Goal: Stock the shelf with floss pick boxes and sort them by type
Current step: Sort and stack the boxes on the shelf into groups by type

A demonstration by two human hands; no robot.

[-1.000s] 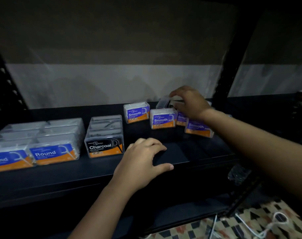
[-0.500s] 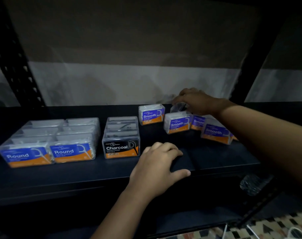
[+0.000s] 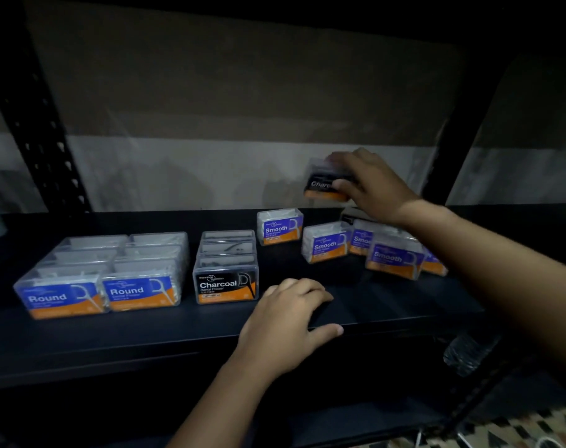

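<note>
My right hand [image 3: 373, 185] grips a black Charcoal floss box [image 3: 322, 184] in the air above the back right of the dark shelf [image 3: 178, 331]. Below it stand several purple Smooth boxes [image 3: 325, 242], loosely scattered. A row of Charcoal boxes [image 3: 226, 279] runs front to back at the shelf's middle. Two rows of blue Round boxes [image 3: 104, 279] fill the left. My left hand [image 3: 288, 318] rests on the shelf's front edge, fingers relaxed and holding nothing.
Black perforated uprights [image 3: 46, 134] frame the shelf on the left, and another upright [image 3: 459, 137] stands at the right. A pale wall runs behind. A patterned floor [image 3: 514, 431] shows at the bottom right.
My right hand has lifted a Charcoal box up from behind the Smooth boxes. The left hand has stayed on the shelf edge. The view has shifted to the right.
</note>
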